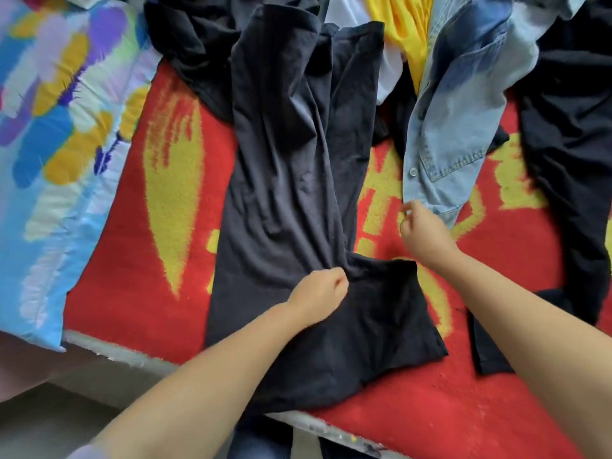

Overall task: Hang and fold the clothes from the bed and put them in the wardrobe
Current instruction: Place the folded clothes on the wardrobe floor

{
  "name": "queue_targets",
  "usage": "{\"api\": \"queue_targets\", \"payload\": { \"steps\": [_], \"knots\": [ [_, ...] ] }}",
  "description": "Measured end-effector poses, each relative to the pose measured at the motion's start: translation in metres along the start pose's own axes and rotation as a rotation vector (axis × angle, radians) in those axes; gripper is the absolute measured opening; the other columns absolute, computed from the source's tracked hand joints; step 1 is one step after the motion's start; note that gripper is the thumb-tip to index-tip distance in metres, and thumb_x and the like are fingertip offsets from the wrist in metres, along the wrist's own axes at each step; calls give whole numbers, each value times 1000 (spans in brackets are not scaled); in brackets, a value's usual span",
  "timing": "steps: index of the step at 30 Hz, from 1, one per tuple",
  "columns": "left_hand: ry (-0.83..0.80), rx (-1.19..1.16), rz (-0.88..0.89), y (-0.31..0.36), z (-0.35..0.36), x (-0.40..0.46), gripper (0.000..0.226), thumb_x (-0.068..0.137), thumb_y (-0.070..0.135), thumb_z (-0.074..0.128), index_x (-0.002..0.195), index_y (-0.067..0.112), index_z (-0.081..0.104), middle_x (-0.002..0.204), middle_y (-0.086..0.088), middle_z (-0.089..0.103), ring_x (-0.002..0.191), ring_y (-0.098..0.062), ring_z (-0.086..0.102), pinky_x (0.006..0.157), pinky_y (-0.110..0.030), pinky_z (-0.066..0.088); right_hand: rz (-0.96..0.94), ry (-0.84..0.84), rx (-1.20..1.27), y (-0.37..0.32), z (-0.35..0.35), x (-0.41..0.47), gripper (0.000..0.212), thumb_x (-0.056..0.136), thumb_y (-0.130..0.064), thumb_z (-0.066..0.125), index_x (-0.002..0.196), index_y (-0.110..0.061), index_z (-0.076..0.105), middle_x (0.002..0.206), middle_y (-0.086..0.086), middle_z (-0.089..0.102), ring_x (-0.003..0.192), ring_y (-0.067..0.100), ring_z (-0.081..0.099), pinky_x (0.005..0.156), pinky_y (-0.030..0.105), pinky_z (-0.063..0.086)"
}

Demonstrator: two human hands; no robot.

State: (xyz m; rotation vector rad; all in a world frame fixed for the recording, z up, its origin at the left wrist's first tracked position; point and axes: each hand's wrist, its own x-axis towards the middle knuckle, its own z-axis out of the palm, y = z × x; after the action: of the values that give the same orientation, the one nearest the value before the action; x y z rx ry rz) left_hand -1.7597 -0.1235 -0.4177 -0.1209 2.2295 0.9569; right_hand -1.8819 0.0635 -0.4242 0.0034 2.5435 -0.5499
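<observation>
Two hands at work on one black garment (291, 180), which lies lengthwise down the middle of the bed (139, 293), its lower end at the near edge. Left hand (319, 298) pinches a bunch of its cloth low down; right hand (422, 231) hovers loose-fingered, holding nothing, near a denim shirt (463, 120). To fold well: smooth the wrinkles first (there are plenty), square the edges, then bring the far end toward the near edge.
</observation>
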Motion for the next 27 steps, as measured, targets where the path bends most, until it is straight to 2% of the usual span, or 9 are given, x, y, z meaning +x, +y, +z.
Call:
{"api": "queue_targets", "payload": {
  "steps": [4, 9, 13, 15, 17, 19, 21, 23, 27],
  "knots": [
    [259, -16, -91, 20, -69, 59, 19, 99, 22, 36, 102, 11, 51, 93, -7, 62, 85, -30, 57, 68, -37, 43, -211, 75, 189, -80, -27, 63, 28, 95, -10, 39, 110, -12, 62, 101, 9, 68, 90, 26, 62, 79, 38, 51],
    [176, 80, -329, 31, -64, 104, 55, 97, 46, 43, 131, 4, 35, 129, -12, 45, 111, -31, 54, 74, -39, 45, -205, 44, 358, -161, -35, 144, 38, 98, -22, 47, 135, -18, 48, 125, 4, 59, 88, 15, 58, 68, 14, 41],
    [208, 23, -228, 11, -59, 107, 6, 93, 11, 40, 91, 8, 45, 110, -7, 49, 85, -23, 52, 66, -32, 40, -223, 80, 338, -194, -32, 171, 64, 97, -25, 49, 152, -31, 17, 117, 10, 53, 96, 24, 55, 77, 29, 41],
    [248, -47, -128, 2, -61, 100, 22, 92, 7, 39, 72, 13, 32, 84, 1, 40, 63, -15, 35, 59, -24, 34, -227, 218, 386, -208, -36, 180, 70, 97, -21, 48, 153, -34, 9, 106, 8, 53, 83, 22, 56, 70, 31, 43],
    [303, -102, -15, -6, -61, 86, 25, 94, 11, 41, 72, 14, 29, 80, 3, 33, 63, -14, 31, 58, -20, 27, -196, 292, 460, -220, -44, 189, 70, 96, -14, 47, 153, -32, 11, 93, 5, 53, 70, 14, 53, 64, 27, 46],
    [303, -139, 87, -14, -59, 76, 23, 96, 15, 42, 76, 13, 31, 84, 2, 35, 71, -13, 34, 63, -18, 26, -215, 226, 404, -231, -55, 200, 53, 92, -7, 43, 143, -23, 39, 79, -3, 52, 69, 13, 54, 65, 27, 47],
    [254, -168, 156, -19, -56, 70, 22, 98, 15, 42, 78, 13, 33, 85, 2, 36, 76, -12, 35, 68, -17, 27, -279, 181, 250, -242, -67, 209, 31, 88, -4, 40, 110, -5, 61, 72, -1, 52, 70, 15, 53, 68, 30, 46],
    [228, -209, 187, -18, -55, 67, 22, 100, 17, 42, 79, 13, 35, 87, 2, 37, 80, -12, 35, 72, -18, 29, -312, 197, 271, -255, -82, 215, 18, 88, -10, 44, 88, -9, 62, 62, -2, 49, 53, 8, 49, 57, 25, 44],
    [224, -289, 161, -11, -55, 60, 22, 100, 20, 42, 80, 13, 36, 88, 3, 37, 81, -14, 39, 77, -27, 38, -272, 114, 344, -262, -128, 218, 14, 88, -17, 48, 84, -18, 61, 60, -2, 49, 33, 3, 44, 34, 15, 34]
  ]
}}
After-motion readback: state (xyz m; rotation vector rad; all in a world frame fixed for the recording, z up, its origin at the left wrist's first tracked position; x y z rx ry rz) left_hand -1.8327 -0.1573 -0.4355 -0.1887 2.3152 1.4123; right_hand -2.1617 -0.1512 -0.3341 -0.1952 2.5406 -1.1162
